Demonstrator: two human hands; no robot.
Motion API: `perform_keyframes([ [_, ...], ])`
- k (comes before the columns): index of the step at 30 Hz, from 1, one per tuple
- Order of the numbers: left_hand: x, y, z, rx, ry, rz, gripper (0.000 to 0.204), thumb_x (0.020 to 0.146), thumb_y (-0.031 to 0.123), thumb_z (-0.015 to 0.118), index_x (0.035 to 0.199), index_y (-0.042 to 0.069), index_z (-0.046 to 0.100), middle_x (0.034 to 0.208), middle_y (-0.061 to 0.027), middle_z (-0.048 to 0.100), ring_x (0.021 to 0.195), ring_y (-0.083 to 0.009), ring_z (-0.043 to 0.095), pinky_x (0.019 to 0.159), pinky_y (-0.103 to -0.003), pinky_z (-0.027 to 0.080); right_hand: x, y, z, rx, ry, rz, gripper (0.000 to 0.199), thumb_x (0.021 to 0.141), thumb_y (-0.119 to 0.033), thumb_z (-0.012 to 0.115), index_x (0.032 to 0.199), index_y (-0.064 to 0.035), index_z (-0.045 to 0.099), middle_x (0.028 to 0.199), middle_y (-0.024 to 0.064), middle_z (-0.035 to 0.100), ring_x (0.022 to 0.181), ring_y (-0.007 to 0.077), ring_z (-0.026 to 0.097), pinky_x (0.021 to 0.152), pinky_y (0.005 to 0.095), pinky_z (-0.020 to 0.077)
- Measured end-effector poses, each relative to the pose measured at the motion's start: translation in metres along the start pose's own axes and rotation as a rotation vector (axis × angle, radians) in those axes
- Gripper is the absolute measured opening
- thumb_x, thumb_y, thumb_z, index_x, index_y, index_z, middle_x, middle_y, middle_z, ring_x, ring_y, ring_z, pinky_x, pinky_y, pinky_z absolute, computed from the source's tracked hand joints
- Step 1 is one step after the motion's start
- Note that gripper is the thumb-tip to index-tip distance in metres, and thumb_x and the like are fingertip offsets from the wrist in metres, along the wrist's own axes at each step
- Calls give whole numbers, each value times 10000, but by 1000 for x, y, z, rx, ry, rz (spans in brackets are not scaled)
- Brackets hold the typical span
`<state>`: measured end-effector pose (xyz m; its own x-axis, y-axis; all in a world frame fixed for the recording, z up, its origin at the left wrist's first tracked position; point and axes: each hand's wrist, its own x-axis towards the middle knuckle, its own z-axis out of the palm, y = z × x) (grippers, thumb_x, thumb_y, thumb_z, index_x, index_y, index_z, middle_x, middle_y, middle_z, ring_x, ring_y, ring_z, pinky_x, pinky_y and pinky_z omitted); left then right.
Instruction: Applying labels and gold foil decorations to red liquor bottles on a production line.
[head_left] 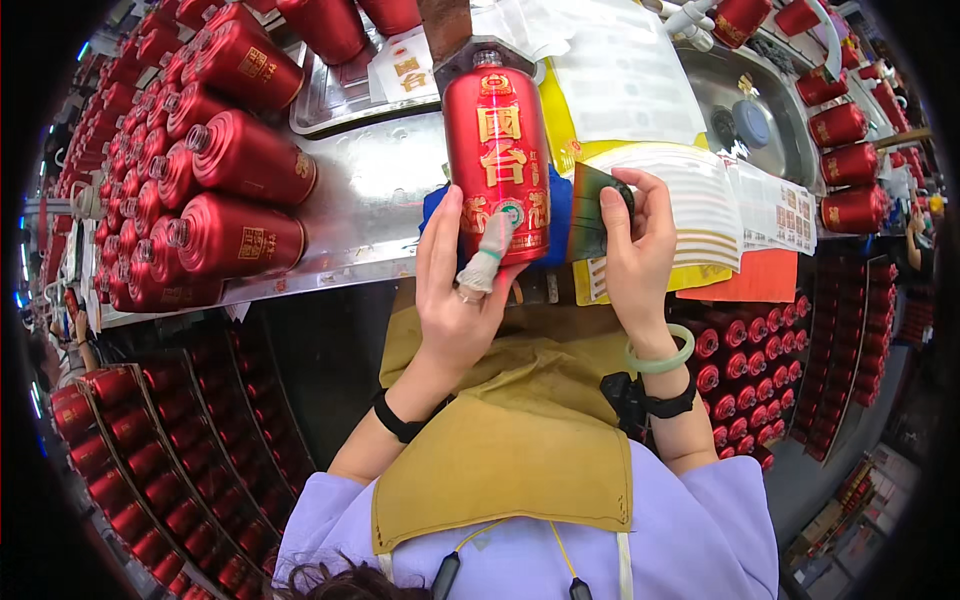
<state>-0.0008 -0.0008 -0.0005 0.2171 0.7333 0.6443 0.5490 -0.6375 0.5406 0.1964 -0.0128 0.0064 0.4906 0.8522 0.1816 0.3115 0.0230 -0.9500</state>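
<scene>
A glossy red bottle (500, 105) with gold lettering lies on a blue cloth pad (560, 215) in front of me, its clear neck pointing away. My left hand (455, 310) grips the bottle's lower end, fingers along its left side. Against that hand rests a small white cloth bundle (483, 268), tied with green string; its tip lies over the bottle's lower front, near a small round green mark. Just right of the bottle, my right hand (642, 235) pinches a thin, dark green flexible sheet (588, 215) between thumb and fingers. Part of the sheet is hidden by the fingers.
Many red bottles (245, 160) crowd the metal bench (370, 180) at left. Right of my hands lie white decal sheets (625, 80), yellow sheets (690, 275) and an orange-red sheet (745, 280). A sink (740, 105) is at the far right. Bottle racks (150, 440) stand below.
</scene>
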Motion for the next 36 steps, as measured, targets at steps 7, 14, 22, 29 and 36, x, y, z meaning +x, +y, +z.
perform_keyframes([
  [7,15,1,-3,75,-53,-27,808,633,83,926,1386,100,635,1451,-211,527,1260,-400,557,1016,-463,484,5,-15,2,139,-29,-19,220,1036,-117,639,1214,7,598,986,-3,596,821,51,499,715,209,414],
  [14,13,9,-2,155,-129,-34,661,736,9,823,1365,68,630,1483,-219,469,1297,-416,509,1042,-489,463,25,-15,-5,122,-52,-142,230,1020,-81,651,1235,-11,610,983,26,644,882,83,569,804,229,465],
  [22,17,3,-6,3,4,-93,726,706,30,875,1382,-15,612,1349,-193,624,1183,-349,631,1013,-411,509,30,-58,3,-332,-249,-873,218,790,-17,751,990,-104,760,944,43,721,858,210,647,803,350,507],
  [29,6,-19,-6,-138,-3,-270,683,705,95,905,1319,-40,638,1290,-226,674,1268,-411,611,1059,-446,508,51,-72,11,-457,-129,-869,229,762,-39,754,977,-119,747,932,17,729,778,232,589,784,355,439],
  [36,15,-8,-6,-139,13,-230,800,691,60,891,1415,-32,564,1311,-183,630,1196,-329,639,1037,-405,494,40,-75,17,-301,-340,-892,186,748,-104,724,929,-144,734,878,-16,708,765,197,582,742,361,428],
])
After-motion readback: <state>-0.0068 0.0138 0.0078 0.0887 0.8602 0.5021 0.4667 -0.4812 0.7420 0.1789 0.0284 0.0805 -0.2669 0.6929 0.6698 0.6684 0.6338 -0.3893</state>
